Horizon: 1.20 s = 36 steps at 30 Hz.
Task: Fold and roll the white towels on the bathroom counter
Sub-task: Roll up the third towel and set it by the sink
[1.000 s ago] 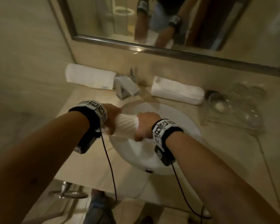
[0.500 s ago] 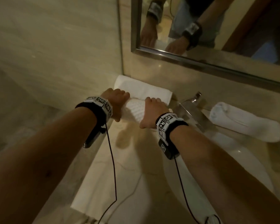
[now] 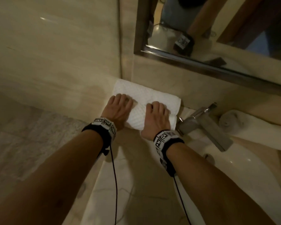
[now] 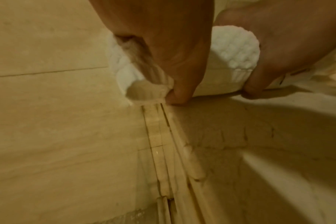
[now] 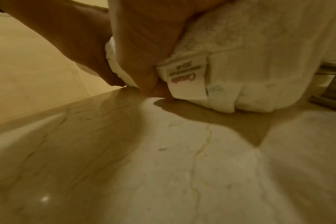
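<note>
A rolled white waffle towel (image 3: 139, 118) lies on the marble counter (image 3: 120, 184) in its far left corner. My left hand (image 3: 119, 107) grips the roll's left end and my right hand (image 3: 156, 115) its right part, fingers curled over the top. In the left wrist view the roll (image 4: 234, 50) shows between both thumbs, which touch the counter at its front. The right wrist view shows the towel's label (image 5: 184, 77) beside my right thumb. A second rolled towel (image 3: 152, 94) lies just behind, against the wall.
A chrome faucet (image 3: 206, 125) stands right of the towels, over the white sink (image 3: 234, 168). A third rolled towel (image 3: 243, 120) lies behind the sink. The mirror (image 3: 201, 30) hangs above. The side wall (image 3: 55, 62) bounds the counter on the left.
Both hands carried the rolled towel from above the sink leftwards to the far left corner and set it down on the counter in front of the other roll.
</note>
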Motion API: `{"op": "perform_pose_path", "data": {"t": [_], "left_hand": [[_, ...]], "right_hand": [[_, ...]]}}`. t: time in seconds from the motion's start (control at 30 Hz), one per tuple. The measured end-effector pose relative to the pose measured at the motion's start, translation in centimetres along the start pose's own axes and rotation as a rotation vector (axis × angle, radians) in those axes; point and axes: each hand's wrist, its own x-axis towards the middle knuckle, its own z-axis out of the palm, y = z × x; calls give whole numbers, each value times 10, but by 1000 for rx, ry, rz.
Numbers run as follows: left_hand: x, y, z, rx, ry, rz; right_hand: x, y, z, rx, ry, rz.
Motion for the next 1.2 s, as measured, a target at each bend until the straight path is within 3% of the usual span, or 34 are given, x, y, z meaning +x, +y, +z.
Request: {"op": "perform_pose_path", "data": {"t": [0.1, 0.23, 0.3, 0.43, 0.57, 0.7, 0.97, 1.2], "left_hand": [[-1, 4, -12, 55, -61, -65], [-6, 18, -36, 147, -417, -130], [-3, 31, -52, 126, -489, -150], [9, 77, -90, -51, -437, -171], [28, 135, -145, -100, -208, -143], [54, 194, -188, -213, -52, -171], [98, 332, -201, -252, -31, -12], [139, 375, -179, -285, -175, 89]], "right_hand": [[-3, -3, -6, 0, -2, 7], [-13, 6, -20, 30, -207, -32], [-23, 11, -31, 160, -254, -11], [-43, 35, -64, 346, -32, 5], [-58, 87, -100, 495, 159, 146], [-86, 158, -116, 464, 239, 210], [-143, 306, -95, 319, 121, 378], [-146, 375, -61, 232, -22, 397]]}}
